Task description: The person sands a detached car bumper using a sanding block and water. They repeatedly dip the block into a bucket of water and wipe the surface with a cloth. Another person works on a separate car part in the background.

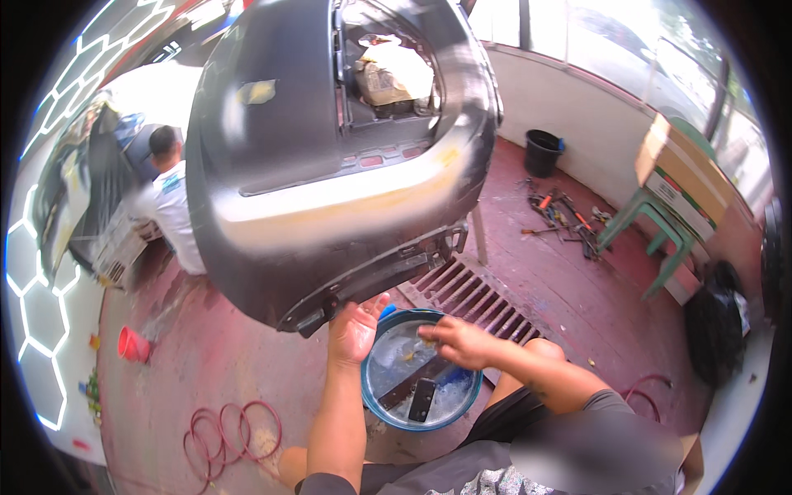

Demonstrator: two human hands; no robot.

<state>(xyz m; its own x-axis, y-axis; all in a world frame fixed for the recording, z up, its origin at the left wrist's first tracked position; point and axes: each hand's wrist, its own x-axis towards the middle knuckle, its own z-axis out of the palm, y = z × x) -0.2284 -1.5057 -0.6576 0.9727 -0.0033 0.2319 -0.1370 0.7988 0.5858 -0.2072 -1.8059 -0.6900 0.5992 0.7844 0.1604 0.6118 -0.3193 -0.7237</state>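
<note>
A blue-rimmed bucket (371, 402) of cloudy water stands between my knees. A long dark strip (410, 381) and a small black rectangular piece (421, 400) lie in it. My left hand (355, 332) is at the bucket's left rim, wet, palm showing and fingers stretched upward, close under the lower edge of a large dark vehicle body panel (276, 148). Over the water my right hand (464, 341) has its fingers curled together; what they hold, if anything, I cannot make out. Pale, sanded-looking patches run across the panel, which fills the upper middle.
A floor grate (474, 297) lies beyond the bucket. Scattered tools (569, 219) and a black bucket (543, 154) are at the right, near a green stool (657, 227) bearing a cardboard box (683, 183). Leftward are a red hose (233, 436), a red bucket (133, 345) and a crouching person (175, 210).
</note>
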